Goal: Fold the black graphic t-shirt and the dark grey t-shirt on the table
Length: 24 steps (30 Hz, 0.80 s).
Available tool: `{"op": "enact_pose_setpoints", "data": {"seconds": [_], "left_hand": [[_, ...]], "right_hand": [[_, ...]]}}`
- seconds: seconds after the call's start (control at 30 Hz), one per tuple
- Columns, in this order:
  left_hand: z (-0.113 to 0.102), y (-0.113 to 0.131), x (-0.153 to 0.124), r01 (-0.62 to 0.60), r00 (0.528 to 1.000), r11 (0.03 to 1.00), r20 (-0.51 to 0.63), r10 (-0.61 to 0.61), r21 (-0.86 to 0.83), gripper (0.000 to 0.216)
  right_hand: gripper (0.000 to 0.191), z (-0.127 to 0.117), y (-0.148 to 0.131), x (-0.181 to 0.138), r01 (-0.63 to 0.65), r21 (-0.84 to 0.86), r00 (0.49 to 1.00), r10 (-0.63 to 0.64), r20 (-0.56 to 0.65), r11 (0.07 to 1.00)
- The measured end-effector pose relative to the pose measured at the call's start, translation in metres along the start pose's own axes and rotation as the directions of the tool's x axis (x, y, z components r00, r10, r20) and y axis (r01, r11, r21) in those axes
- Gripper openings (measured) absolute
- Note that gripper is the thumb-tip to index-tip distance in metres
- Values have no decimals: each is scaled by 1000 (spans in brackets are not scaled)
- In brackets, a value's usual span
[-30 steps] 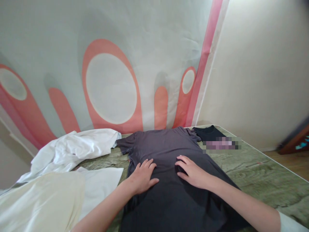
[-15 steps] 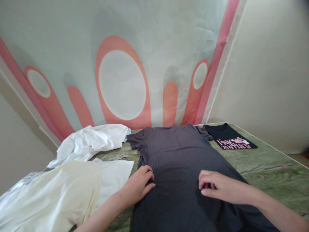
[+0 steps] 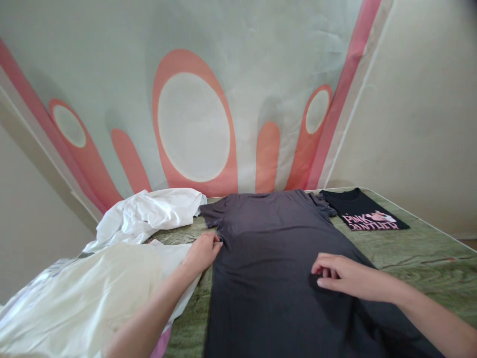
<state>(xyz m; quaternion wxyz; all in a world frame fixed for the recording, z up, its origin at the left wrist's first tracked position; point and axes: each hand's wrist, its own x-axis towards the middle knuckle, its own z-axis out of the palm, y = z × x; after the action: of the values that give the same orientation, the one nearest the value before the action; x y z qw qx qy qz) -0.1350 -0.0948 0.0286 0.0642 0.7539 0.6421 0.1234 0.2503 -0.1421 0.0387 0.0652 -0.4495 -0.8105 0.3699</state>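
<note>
A dark grey T-shirt [image 3: 272,258] lies spread out, its collar end toward the wall and its lower part running toward me. At its left side, just below the sleeve, my left hand [image 3: 203,251] has thumb and fingertips pinched together on the fabric edge. My right hand [image 3: 341,276] hovers above the right half of the shirt and casts a shadow on it. Its fingers are loosely curled, with the thumb apart and nothing between them.
A folded black T-shirt [image 3: 367,211] with pink lettering lies at the back right of the wood-patterned table [image 3: 428,253]. On the left are a crumpled white garment [image 3: 149,214] and a cream garment [image 3: 112,293]. A wall with a pink-orange pattern [image 3: 194,186] stands behind.
My left hand has moved away from me along the shirt's left edge, up toward the sleeve, and its fingers have closed there. My right hand stays over the shirt, nearly unmoved.
</note>
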Motion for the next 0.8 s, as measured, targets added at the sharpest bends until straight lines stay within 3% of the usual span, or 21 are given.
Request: {"op": "enact_pose_setpoints", "data": {"seconds": [0.07, 0.23, 0.3, 0.4, 0.47, 0.57, 0.6, 0.8], "left_hand": [[4, -2, 17, 106, 994, 993, 28, -105, -50, 17], [12, -9, 44, 252, 968, 936, 81, -240, -244, 11], [12, -13, 45, 267, 963, 911, 123, -240, -313, 13], [10, -19, 40, 300, 952, 850, 197, -235, -434, 17], [9, -23, 34, 355, 934, 705, 257, -247, -614, 18], [11, -29, 28, 411, 907, 378, 329, -265, -829, 20], [12, -30, 27, 412, 903, 317, 334, -271, -854, 20], [23, -36, 27, 375, 907, 324, 271, -322, -869, 16]], "right_hand": [[19, 0, -1, 4, 10, -26, 1000, -11, -29, 1000], [13, 1, -6, 3, 73, -10, 975, -69, 210, 997], [14, -1, -5, 4, 52, -5, 989, -51, 141, 999], [20, -1, -1, 12, 12, -18, 998, -13, -63, 1000], [20, 1, 3, 16, 3, -35, 995, -6, -98, 999], [10, 6, 7, 19, 10, -73, 1000, -10, 4, 997], [9, 6, 7, 18, 20, -89, 999, -16, 44, 996], [9, -1, -1, 18, 77, -138, 988, -57, 144, 987]]}}
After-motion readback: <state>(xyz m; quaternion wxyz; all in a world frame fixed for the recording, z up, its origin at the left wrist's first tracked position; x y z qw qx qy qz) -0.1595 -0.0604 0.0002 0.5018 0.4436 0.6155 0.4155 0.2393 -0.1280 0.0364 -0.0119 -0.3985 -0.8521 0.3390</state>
